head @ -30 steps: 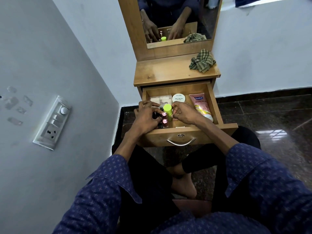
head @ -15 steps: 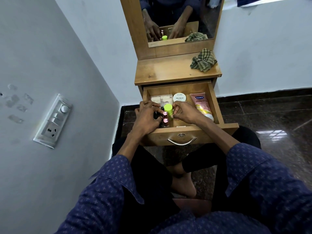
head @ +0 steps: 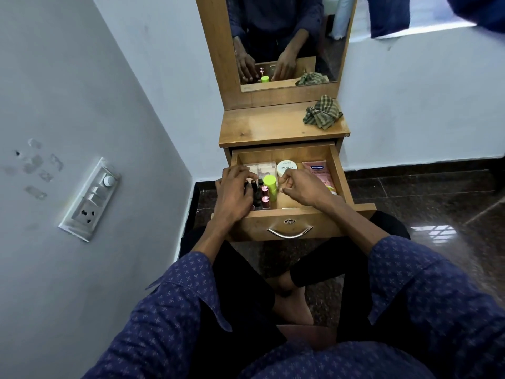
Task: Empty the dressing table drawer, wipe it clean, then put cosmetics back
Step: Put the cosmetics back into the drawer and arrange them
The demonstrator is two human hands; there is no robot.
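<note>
The open wooden drawer [head: 338,173] holds upright nail-polish bottles [head: 261,194] and a lime-capped tube [head: 270,186]. Left hand [head: 235,194] curls over the bottles — whether it grasps one, I cannot tell; right hand [head: 300,187] is loosely curled, holding nothing. A nudge could topple them. Labels are illegible.

1. drawer [head: 338,173] is pulled open; both hands are inside it
2. left hand [head: 235,192] sits over the small dark bottles [head: 255,191] in the front-left corner, fingers curled; can't tell if it's gripping any
3. right hand [head: 303,187] loosely curled just right of the lime-capped bottle [head: 270,187]
4. round white jar [head: 287,168] and pink tube [head: 318,170] along the back edge; checked cloth [head: 322,112] on the tabletop's back-right corner
</note>
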